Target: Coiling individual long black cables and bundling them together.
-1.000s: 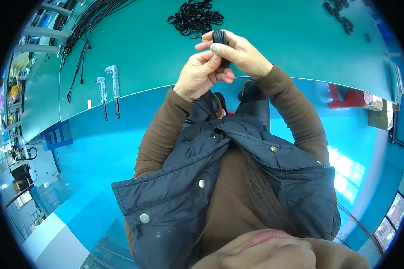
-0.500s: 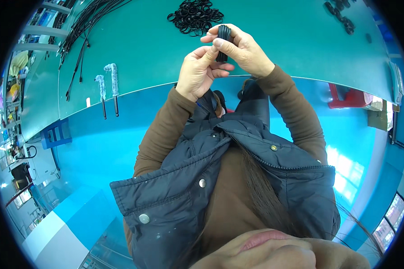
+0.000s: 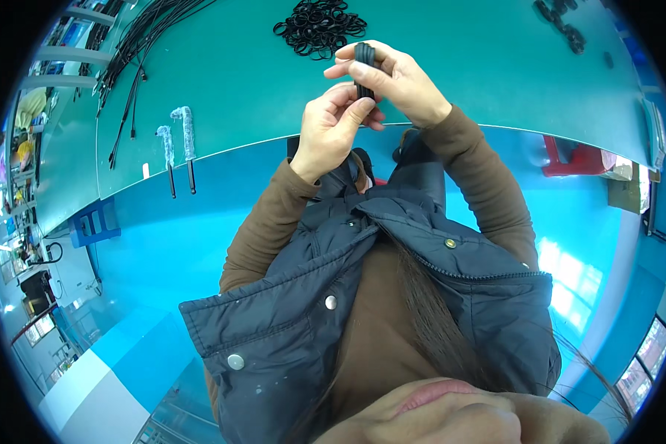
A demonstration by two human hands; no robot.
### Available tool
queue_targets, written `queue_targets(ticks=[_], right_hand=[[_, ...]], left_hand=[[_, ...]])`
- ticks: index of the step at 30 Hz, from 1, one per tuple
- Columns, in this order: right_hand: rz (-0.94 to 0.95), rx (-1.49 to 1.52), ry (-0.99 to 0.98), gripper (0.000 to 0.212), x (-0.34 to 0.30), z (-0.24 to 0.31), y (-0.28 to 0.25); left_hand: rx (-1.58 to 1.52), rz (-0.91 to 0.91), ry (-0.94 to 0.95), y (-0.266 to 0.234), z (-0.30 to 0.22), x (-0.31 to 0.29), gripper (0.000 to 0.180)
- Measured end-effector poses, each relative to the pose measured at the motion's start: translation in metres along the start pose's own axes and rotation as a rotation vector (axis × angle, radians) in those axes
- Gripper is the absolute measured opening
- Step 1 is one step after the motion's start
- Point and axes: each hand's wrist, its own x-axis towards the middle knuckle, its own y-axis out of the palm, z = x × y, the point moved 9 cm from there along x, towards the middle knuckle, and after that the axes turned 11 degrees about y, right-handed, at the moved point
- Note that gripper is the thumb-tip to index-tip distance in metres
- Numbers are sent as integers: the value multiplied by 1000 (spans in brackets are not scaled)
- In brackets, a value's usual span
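Observation:
A coiled bundle of black cable (image 3: 364, 58) stands upright between my two hands, over the table's near edge. My right hand (image 3: 414, 89) grips its upper part, thumb on the near side and fingers behind. At the lower end, my left hand (image 3: 328, 127) has its thumb and fingers closed around the coil. The fingers hide part of the bundle. Just beyond my hands lies a heap of small black loops (image 3: 320, 29) on the green table (image 3: 451, 52).
Long black cables (image 3: 137, 55) spread over the table's far left. Two black-handled pieces wrapped in clear film (image 3: 188, 137) lie at the near edge. More black coils (image 3: 562, 26) rest at far right. Below are a blue stool (image 3: 94, 226) and a red stool (image 3: 559, 161).
My left hand has slid down, its thumb now at the lower end of the coil. My right hand keeps its hold, its fingers shifted slightly.

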Motion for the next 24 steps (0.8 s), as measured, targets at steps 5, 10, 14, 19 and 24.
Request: queue_targets(ticks=[5,10,14,19,24], right_hand=[[208,280,212,36,0,-22,12],[155,216,228,36,-8,-25,15],[105,259,142,40,-6,-21,4],[213,212,326,41,-9,-31,16],[219,227,264,43,-11,-43,16]], left_hand=[[-17,-37,44,0,-2,3,14],[-68,-54,-14,-3,8,-4,13],[8,28,8,0,8,-2,13],[5,51,-39,1,12,-3,19],[-60,-23,-26,-1,4,3,13]])
